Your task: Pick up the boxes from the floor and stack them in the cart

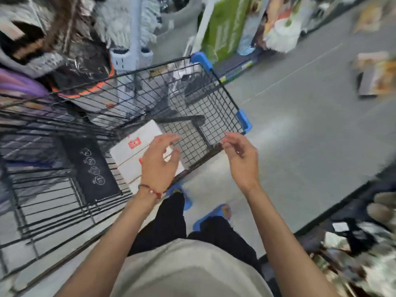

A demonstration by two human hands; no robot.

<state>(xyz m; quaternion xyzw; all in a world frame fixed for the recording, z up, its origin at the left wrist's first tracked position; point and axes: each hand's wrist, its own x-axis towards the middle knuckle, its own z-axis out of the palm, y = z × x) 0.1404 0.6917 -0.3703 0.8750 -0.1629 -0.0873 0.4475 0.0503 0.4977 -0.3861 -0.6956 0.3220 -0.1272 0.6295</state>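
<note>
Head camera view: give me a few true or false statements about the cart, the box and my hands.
1. A white box lies inside the cart. True.
2. The left hand grips the box. False: its fingers are spread, holding nothing.
3. The right hand is empty. True.
4. The cart's corner bumpers are red. False: they are blue.
</note>
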